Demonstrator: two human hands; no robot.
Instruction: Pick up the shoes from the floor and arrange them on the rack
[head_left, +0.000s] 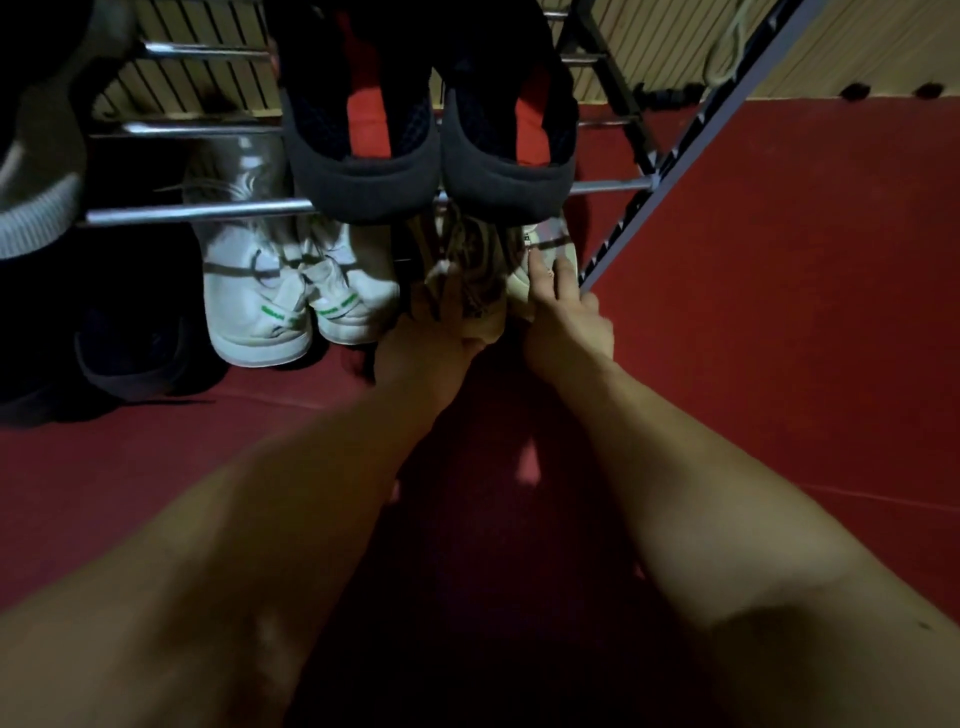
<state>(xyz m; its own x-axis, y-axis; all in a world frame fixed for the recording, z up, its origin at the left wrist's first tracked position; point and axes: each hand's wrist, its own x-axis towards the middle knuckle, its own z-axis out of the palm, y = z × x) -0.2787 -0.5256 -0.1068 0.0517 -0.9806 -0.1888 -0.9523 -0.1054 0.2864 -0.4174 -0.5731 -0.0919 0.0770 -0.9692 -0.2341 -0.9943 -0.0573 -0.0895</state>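
since we had only the head view, we read both hands low at the rack, reaching beneath its front bar. our left hand gripped the heel of one of the beige shoes, fingers curled round it, we judged to steer it straight in. our right hand lay with fingers straight and slightly spread, touching the other one, likely nudging it level with its mate. the pair sat just beside the white sneakers, under the black and red shoes, heels toward us. whether it rested on a lower bar or the floor we could not tell. it looked pale cream with brownish patterning, though dim light hid the details.
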